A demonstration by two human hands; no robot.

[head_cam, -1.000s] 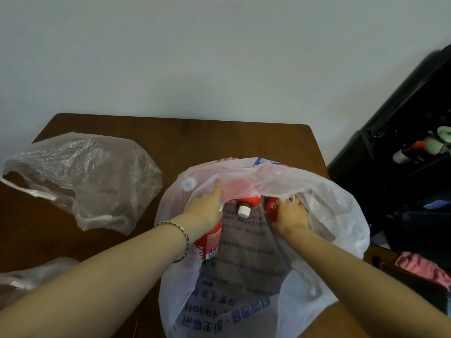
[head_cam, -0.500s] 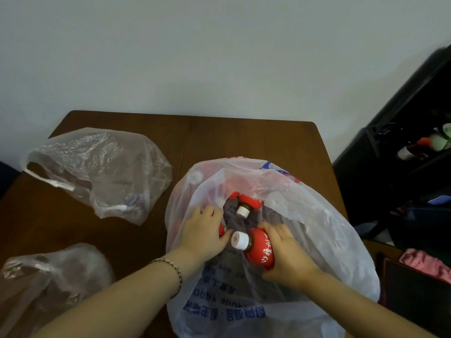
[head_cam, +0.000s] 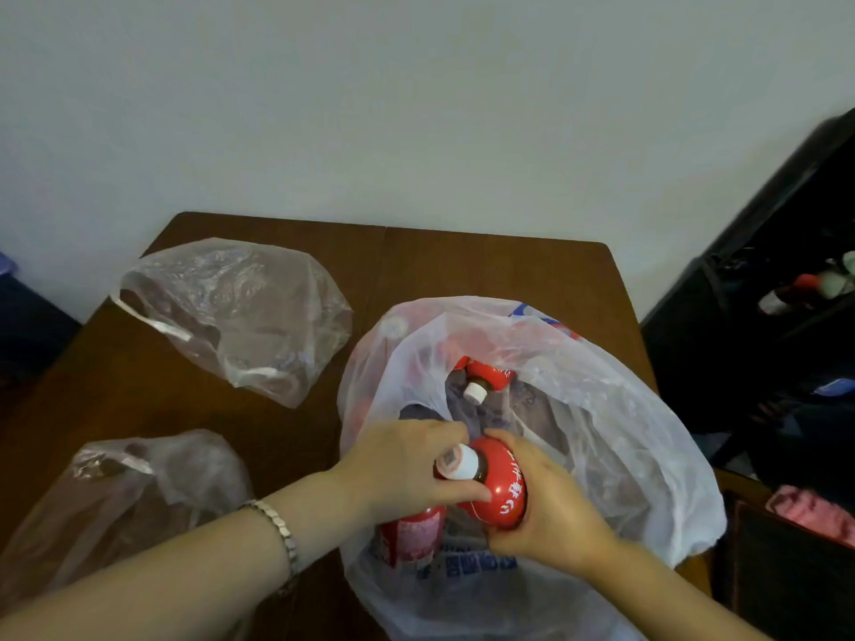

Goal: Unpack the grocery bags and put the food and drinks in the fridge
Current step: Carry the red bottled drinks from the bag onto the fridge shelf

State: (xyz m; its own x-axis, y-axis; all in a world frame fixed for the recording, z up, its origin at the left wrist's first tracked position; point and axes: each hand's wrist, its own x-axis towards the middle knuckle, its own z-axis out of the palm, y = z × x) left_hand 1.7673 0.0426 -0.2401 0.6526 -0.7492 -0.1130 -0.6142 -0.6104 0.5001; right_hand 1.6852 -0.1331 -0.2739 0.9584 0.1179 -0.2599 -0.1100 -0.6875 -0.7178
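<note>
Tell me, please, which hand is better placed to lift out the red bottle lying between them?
Right: the right hand wraps the red bottle inside the bag; the left hand seems to hold a second bottle.

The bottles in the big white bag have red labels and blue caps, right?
Not quite. The caps are white, not blue: the head view shows a white cap on the bottle in the right hand and on the far bottle. The labels are red and they are in the big white bag. The left hand grips a third bottle, cap hidden.
</note>
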